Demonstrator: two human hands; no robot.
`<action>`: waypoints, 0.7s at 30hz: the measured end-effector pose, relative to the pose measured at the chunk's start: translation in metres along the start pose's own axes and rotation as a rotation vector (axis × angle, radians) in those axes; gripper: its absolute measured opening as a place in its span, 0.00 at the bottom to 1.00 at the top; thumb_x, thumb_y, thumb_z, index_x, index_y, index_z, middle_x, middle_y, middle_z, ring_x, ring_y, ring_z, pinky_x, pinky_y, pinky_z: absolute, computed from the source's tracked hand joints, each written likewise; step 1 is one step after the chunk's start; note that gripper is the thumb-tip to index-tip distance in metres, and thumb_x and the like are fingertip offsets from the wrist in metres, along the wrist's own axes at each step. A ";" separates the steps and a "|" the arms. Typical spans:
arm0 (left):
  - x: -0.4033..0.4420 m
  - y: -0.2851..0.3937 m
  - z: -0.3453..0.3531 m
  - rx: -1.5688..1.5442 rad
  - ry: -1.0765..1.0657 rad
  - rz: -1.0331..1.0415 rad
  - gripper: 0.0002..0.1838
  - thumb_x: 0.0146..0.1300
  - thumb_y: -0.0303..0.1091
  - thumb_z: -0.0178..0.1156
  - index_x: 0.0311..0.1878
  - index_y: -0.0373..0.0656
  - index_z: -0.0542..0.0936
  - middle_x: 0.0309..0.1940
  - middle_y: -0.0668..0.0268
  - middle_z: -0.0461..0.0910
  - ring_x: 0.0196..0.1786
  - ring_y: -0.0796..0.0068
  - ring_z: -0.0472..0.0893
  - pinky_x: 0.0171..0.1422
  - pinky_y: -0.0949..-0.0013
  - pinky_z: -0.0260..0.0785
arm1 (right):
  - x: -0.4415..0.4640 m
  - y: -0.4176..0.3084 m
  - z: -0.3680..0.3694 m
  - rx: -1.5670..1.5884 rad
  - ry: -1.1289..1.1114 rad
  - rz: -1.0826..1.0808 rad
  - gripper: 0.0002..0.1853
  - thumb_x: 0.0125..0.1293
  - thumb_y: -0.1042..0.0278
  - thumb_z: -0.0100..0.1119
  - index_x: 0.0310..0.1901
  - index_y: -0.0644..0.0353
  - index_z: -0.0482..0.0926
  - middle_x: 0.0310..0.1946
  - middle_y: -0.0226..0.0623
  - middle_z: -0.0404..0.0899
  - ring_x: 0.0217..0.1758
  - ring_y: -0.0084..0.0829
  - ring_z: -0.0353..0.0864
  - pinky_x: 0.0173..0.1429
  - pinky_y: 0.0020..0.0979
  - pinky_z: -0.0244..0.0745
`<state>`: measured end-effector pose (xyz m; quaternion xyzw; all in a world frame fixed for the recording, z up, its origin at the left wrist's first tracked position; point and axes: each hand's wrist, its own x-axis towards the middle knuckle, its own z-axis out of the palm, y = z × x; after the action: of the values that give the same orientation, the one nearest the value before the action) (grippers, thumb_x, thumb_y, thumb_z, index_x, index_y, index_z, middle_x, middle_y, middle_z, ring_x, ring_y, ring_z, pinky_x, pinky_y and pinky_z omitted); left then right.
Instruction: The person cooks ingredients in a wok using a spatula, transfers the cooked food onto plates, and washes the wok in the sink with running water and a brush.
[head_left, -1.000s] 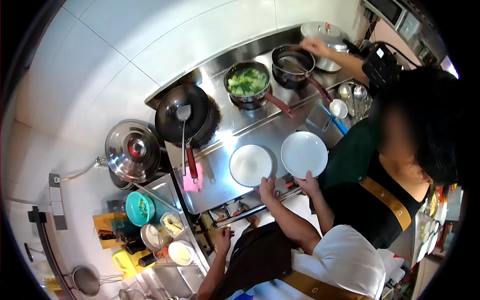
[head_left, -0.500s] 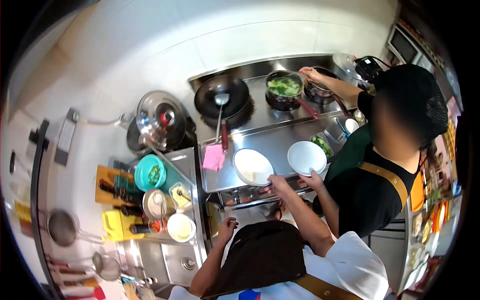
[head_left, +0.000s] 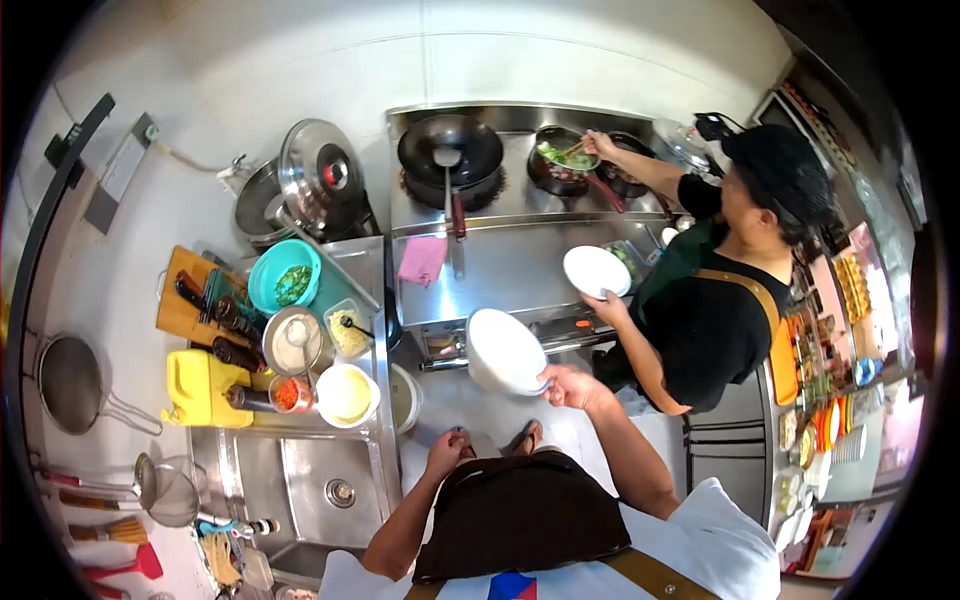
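Note:
My right hand (head_left: 572, 388) grips the lower right rim of a white bowl (head_left: 505, 350), held tilted in front of the stove's edge. My left hand (head_left: 448, 450) hangs low near my apron, fingers curled; whatever it may hold is too small to make out. To the right, a co-worker (head_left: 710, 310) holds another white bowl (head_left: 597, 271) in one hand. The co-worker's other hand is over a pan of green vegetables (head_left: 560, 155) with a utensil. A wok (head_left: 450, 150) with a spatula resting in it sits on the left burner.
A pink cloth (head_left: 422, 260) lies on the steel counter. Left of me are a teal bowl (head_left: 285, 278), a yellow jug (head_left: 205, 388), small containers and a sink (head_left: 325, 490). A large lidded pot (head_left: 320, 175) stands behind them. Shelves with dishes are at the far right.
My view has swung left and down. My right hand has drawn its bowl back from the counter towards me. The co-worker's far hand has moved from the back pan to the vegetable pan.

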<state>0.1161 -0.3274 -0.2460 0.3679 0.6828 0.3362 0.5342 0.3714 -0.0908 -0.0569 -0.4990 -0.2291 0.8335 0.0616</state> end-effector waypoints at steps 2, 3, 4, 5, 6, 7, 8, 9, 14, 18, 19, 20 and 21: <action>-0.003 0.001 0.000 0.017 -0.004 0.022 0.14 0.69 0.33 0.57 0.49 0.32 0.80 0.37 0.57 0.85 0.38 0.66 0.85 0.46 0.65 0.76 | -0.013 0.026 -0.006 -0.103 0.018 -0.050 0.13 0.63 0.60 0.59 0.31 0.64 0.77 0.20 0.38 0.77 0.14 0.20 0.67 0.15 0.21 0.58; -0.001 -0.015 0.001 0.092 -0.009 0.021 0.14 0.68 0.34 0.57 0.49 0.33 0.80 0.37 0.57 0.85 0.37 0.66 0.85 0.45 0.65 0.76 | -0.022 0.040 -0.008 -0.177 0.045 -0.096 0.14 0.63 0.59 0.59 0.31 0.64 0.78 0.21 0.38 0.78 0.14 0.21 0.67 0.15 0.22 0.58; 0.006 -0.029 0.001 0.170 -0.014 0.025 0.14 0.68 0.34 0.57 0.49 0.33 0.80 0.36 0.58 0.85 0.36 0.67 0.85 0.44 0.65 0.76 | -0.028 0.053 -0.015 -0.205 0.052 -0.104 0.15 0.63 0.58 0.59 0.32 0.65 0.78 0.21 0.39 0.78 0.14 0.21 0.68 0.15 0.23 0.60; -0.004 -0.017 -0.001 0.229 -0.039 0.001 0.14 0.68 0.36 0.58 0.47 0.35 0.81 0.33 0.59 0.85 0.34 0.69 0.84 0.42 0.65 0.76 | -0.032 0.069 -0.024 -0.229 0.064 -0.112 0.16 0.64 0.58 0.59 0.32 0.65 0.79 0.21 0.39 0.78 0.14 0.22 0.68 0.16 0.23 0.61; 0.012 -0.059 0.005 0.208 -0.045 -0.025 0.14 0.67 0.37 0.59 0.44 0.35 0.81 0.29 0.61 0.84 0.33 0.71 0.83 0.40 0.65 0.75 | -0.040 0.086 -0.031 -0.282 0.126 -0.142 0.18 0.65 0.55 0.59 0.34 0.66 0.80 0.22 0.39 0.79 0.15 0.23 0.70 0.17 0.25 0.64; 0.008 -0.056 0.005 0.324 -0.086 -0.095 0.12 0.60 0.41 0.59 0.35 0.43 0.84 0.28 0.59 0.84 0.32 0.60 0.83 0.40 0.57 0.74 | -0.052 0.107 -0.045 -0.280 0.090 -0.263 0.20 0.62 0.50 0.62 0.31 0.63 0.81 0.22 0.37 0.80 0.18 0.22 0.74 0.20 0.23 0.66; 0.010 -0.063 0.008 0.299 -0.132 -0.075 0.12 0.62 0.39 0.57 0.30 0.41 0.83 0.25 0.60 0.83 0.28 0.62 0.82 0.36 0.57 0.73 | -0.057 0.127 -0.061 -0.324 0.099 -0.274 0.21 0.63 0.50 0.59 0.32 0.64 0.82 0.23 0.36 0.81 0.20 0.22 0.75 0.21 0.23 0.68; 0.006 -0.057 0.003 0.176 -0.377 -0.136 0.12 0.63 0.37 0.56 0.26 0.41 0.79 0.22 0.62 0.80 0.26 0.64 0.80 0.31 0.59 0.71 | -0.065 0.144 -0.072 -0.351 0.207 -0.215 0.21 0.64 0.50 0.57 0.31 0.64 0.82 0.23 0.37 0.81 0.20 0.23 0.75 0.21 0.25 0.68; -0.021 -0.032 0.038 0.120 -0.369 -0.429 0.12 0.64 0.34 0.55 0.24 0.45 0.75 0.21 0.62 0.77 0.26 0.63 0.80 0.28 0.59 0.73 | -0.137 0.230 -0.151 -0.295 0.496 -0.162 0.19 0.62 0.57 0.51 0.30 0.69 0.81 0.21 0.41 0.82 0.18 0.28 0.75 0.21 0.32 0.71; -0.010 -0.007 0.119 0.805 -0.574 -0.075 0.11 0.64 0.34 0.56 0.26 0.43 0.77 0.22 0.64 0.78 0.27 0.64 0.79 0.29 0.60 0.71 | -0.216 0.315 -0.227 -0.052 0.660 -0.281 0.22 0.61 0.56 0.51 0.24 0.70 0.81 0.19 0.41 0.81 0.17 0.31 0.76 0.21 0.33 0.71; -0.008 -0.002 0.140 1.124 -0.721 0.243 0.11 0.64 0.35 0.57 0.26 0.43 0.77 0.22 0.65 0.78 0.27 0.65 0.79 0.29 0.60 0.71 | -0.227 0.336 -0.248 0.020 0.713 -0.275 0.24 0.61 0.55 0.51 0.23 0.72 0.81 0.20 0.43 0.82 0.17 0.31 0.78 0.21 0.33 0.72; -0.005 0.003 0.163 1.389 -0.816 0.582 0.11 0.64 0.35 0.57 0.26 0.43 0.78 0.23 0.65 0.78 0.28 0.65 0.79 0.29 0.60 0.71 | -0.241 0.360 -0.269 0.022 0.796 -0.302 0.24 0.61 0.55 0.50 0.24 0.73 0.81 0.20 0.44 0.82 0.18 0.32 0.78 0.22 0.33 0.74; -0.004 0.009 0.189 1.523 -0.856 0.830 0.11 0.64 0.35 0.58 0.27 0.42 0.78 0.23 0.66 0.78 0.28 0.66 0.79 0.30 0.60 0.70 | -0.258 0.380 -0.286 0.021 0.877 -0.323 0.24 0.61 0.56 0.50 0.24 0.73 0.81 0.21 0.45 0.82 0.18 0.32 0.79 0.22 0.33 0.75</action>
<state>0.3028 -0.3139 -0.2742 0.9189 0.2811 -0.1971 0.1946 0.7931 -0.4217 -0.1315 -0.7614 -0.2478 0.5260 0.2867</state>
